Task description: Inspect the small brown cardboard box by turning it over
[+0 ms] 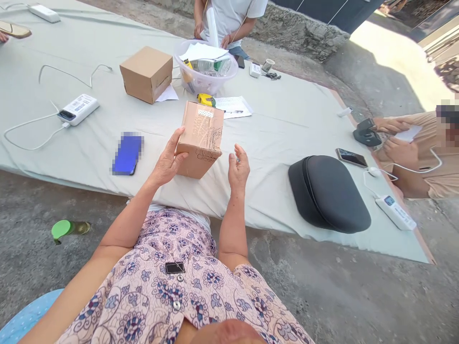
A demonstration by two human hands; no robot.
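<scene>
In front of me a small cardboard box (200, 126) is tilted above the table, with black pen scribbles on two faces and a white dotted strip on its top face. My left hand (167, 160) grips its left side, the thumb on the near face and the fingers along the upper edge. My right hand (239, 168) is off to the right of the box, not touching it, fingers loosely bent and apart, with a ring on one finger. Just behind the box lie a yellow tape measure (206, 99) and a printed sheet (234, 107) with a pen on it.
A larger cardboard box (146, 74) and a plastic basin (178, 52) of bottles and papers stand beyond. Left are a blue-screened phone (127, 154) and a cabled white power bank (79, 110); right, a black case (330, 193). Two people (240, 19) (412, 148) sit across and right.
</scene>
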